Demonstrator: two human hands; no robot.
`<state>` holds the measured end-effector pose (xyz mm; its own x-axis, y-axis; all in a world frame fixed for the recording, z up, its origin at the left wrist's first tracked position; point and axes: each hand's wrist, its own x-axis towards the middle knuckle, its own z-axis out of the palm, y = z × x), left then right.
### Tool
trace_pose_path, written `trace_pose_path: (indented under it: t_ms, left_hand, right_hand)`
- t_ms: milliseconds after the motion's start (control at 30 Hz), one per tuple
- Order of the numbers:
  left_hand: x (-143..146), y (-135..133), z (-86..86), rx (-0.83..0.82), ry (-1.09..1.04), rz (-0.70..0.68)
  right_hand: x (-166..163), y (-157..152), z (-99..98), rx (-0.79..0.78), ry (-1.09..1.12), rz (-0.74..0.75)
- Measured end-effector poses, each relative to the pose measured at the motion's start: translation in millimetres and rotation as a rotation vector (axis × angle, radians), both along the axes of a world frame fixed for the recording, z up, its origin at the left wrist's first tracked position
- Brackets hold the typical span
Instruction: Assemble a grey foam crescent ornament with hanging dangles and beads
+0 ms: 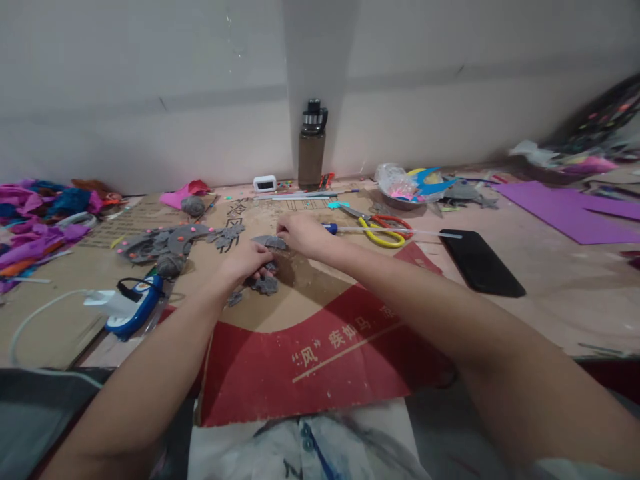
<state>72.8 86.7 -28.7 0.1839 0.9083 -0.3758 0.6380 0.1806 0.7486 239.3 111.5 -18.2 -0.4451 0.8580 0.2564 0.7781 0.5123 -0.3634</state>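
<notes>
My left hand [251, 260] pinches the left end of a grey curved piece [270, 241], perhaps felt or foam, over the cardboard [295, 317]. At its right end, the closed fingers of my right hand [296, 232] meet the piece; their tips are partly hidden. Below my left hand lie ragged grey scraps [265, 285]. Just right of my right hand is a blue-tipped tool with a long translucent stick [400, 231], its near part hidden behind my hand. Further left rests a grey crescent [186, 235] with pink dots among more grey pieces.
Scissors [385, 230] with red and yellow handles and a black phone [483, 263] lie to the right. A bottle [312, 150] stands by the wall. On the left are a blue power strip [135, 310] with a white cable and colourful scraps [45, 220]. Purple sheets [565, 210] lie far right.
</notes>
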Motion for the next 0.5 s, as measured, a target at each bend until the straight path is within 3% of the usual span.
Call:
trace_pose_path:
  t_ms: [500]
  left_hand:
    - [-4.7,5.7,0.6,0.106,0.157,-0.014]
  right_hand:
    - [-19.1,24.3,-9.9,0.044,-0.22,-0.011]
